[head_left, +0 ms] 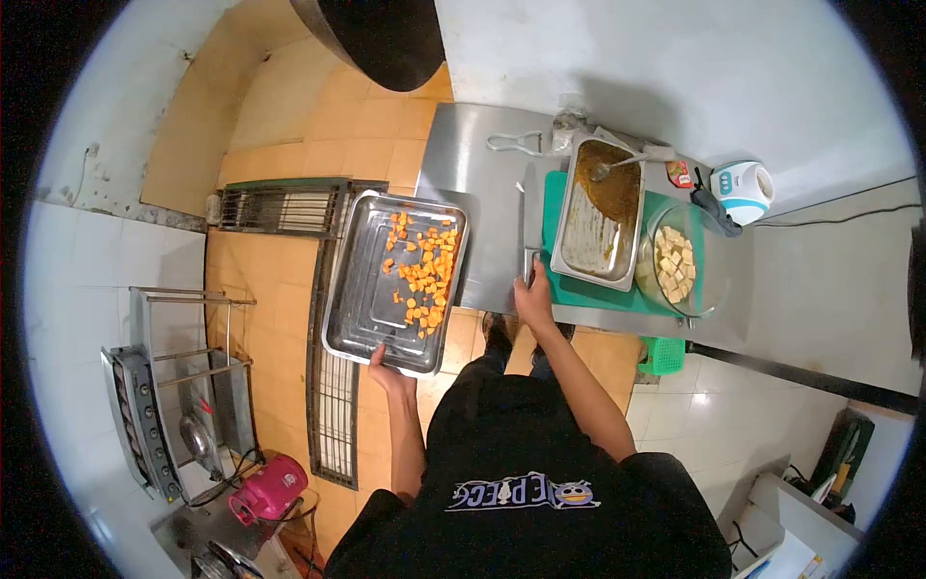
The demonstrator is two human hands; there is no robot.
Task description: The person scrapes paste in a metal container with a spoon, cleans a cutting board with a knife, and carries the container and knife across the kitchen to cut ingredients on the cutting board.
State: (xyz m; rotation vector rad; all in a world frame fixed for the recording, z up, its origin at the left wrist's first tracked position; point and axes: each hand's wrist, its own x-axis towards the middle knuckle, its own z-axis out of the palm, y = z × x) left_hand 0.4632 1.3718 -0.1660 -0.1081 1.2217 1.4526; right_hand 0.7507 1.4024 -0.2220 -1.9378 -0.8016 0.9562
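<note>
My left hand grips the near rim of a rectangular metal tray, thumb over the edge. Diced orange pieces, which look like carrot, lie mostly along the tray's right side. The tray is at the left end of the steel table, partly beyond its edge. In my right hand is the handle of a knife; its long blade points away from me over the steel. Just right of the knife is a green cutting board, partly covered by a deep metal pan with brown sauce and a spoon.
A glass bowl of pale cubes stands right of the pan. Behind are a peeler and a white-and-blue appliance. A green basket is below the table. At left are a floor grate, a stove and a pink gas cylinder.
</note>
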